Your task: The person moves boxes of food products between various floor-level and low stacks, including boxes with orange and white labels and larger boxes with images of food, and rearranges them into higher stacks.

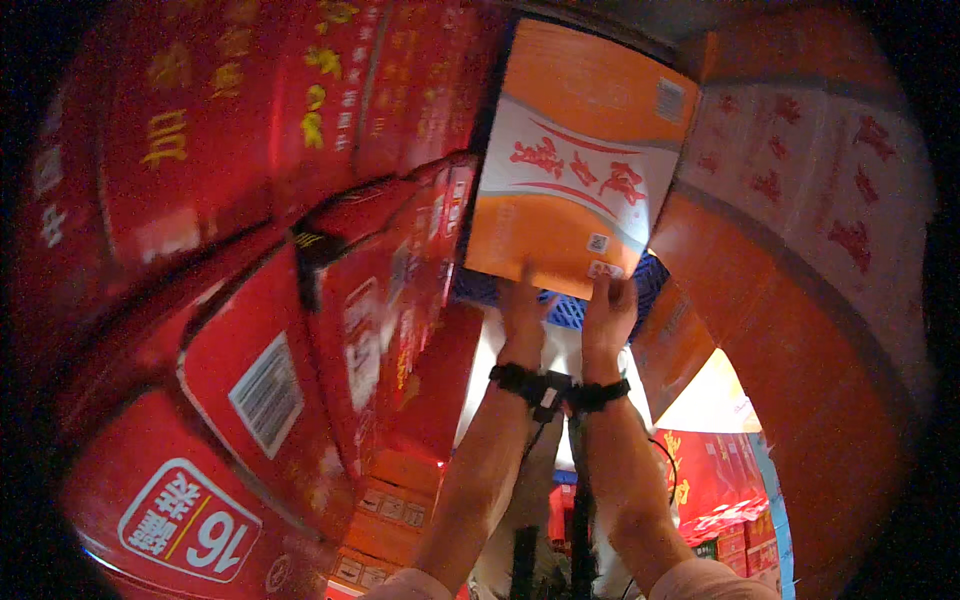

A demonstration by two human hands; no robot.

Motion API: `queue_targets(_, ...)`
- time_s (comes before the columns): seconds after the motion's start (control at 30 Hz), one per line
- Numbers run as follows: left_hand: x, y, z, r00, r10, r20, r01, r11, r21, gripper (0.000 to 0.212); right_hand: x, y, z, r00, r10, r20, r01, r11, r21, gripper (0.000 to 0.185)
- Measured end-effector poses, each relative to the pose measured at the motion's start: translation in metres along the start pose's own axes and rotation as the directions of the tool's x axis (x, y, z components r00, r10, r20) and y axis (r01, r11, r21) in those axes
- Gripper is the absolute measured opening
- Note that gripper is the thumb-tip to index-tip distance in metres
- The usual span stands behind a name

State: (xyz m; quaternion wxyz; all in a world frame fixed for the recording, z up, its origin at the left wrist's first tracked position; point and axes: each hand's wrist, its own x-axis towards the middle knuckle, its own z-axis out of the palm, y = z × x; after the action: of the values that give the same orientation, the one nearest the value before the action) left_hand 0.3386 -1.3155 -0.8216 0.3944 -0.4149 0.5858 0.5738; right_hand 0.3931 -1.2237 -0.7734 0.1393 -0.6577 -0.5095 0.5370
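In front of me is an orange-and-white printed carton [570, 157] bearing red writing and small printed codes. Both of my hands are at its near edge. My left hand [523, 319] grips the left part of that edge, its fingers blurred. To the right, my right hand [609, 319] holds the edge near the corner, with some fingers hidden. Beneath the carton shows a blue plastic lattice surface [566, 309], perhaps a pallet or crate. Black bands [517, 379] circle both wrists.
Red printed cartons [255, 367] are stacked high along my left, some with black edges. Orange-and-white cartons [795, 187] form a wall close on my right. Lower right, red packages [712, 480] stand beyond a bright floor [705, 401]. Orange boxes [386, 502] sit lower left.
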Motion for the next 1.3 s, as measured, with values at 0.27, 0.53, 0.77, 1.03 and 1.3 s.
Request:
queue_targets(0.27, -0.026, 0.04, 0.024, 0.983, 0.032, 0.18, 0.043, 0.915, -0.4, 0.043, 0.047, 0.035, -0.022, 0.659, 0.373, 0.654, -0.747, 0.429, 0.509, 0.033)
queue_targets(0.53, -0.03, 0.048, 0.063, 0.997, 0.043, 0.061, -0.022, 0.95, -0.313, 0.043, 0.088, 0.089, -0.024, 0.871, 0.14, 0.47, -0.083, 0.987, -0.14, 0.043)
queue_targets(0.77, -0.016, 0.072, 0.096, 0.906, 0.257, 0.337, -0.139, 0.932, -0.335, 0.055, 0.093, 0.001, -0.008, 0.87, 0.293, 0.397, -0.443, 0.818, 0.366, 0.042)
queue_targets(1.03, -0.014, 0.052, 0.091, 0.958, 0.225, 0.176, -0.189, 0.961, -0.2, 0.055, 0.078, 0.027, -0.001, 0.889, 0.193, 0.415, -0.275, 0.95, 0.149, 0.04)
queue_targets(1.3, -0.015, -0.062, -0.01, 0.938, 0.001, 0.347, -0.064, 0.983, 0.172, 0.036, 0.009, 0.094, -0.075, 0.732, 0.424, 0.533, -0.538, 0.84, 0.071, 0.037)
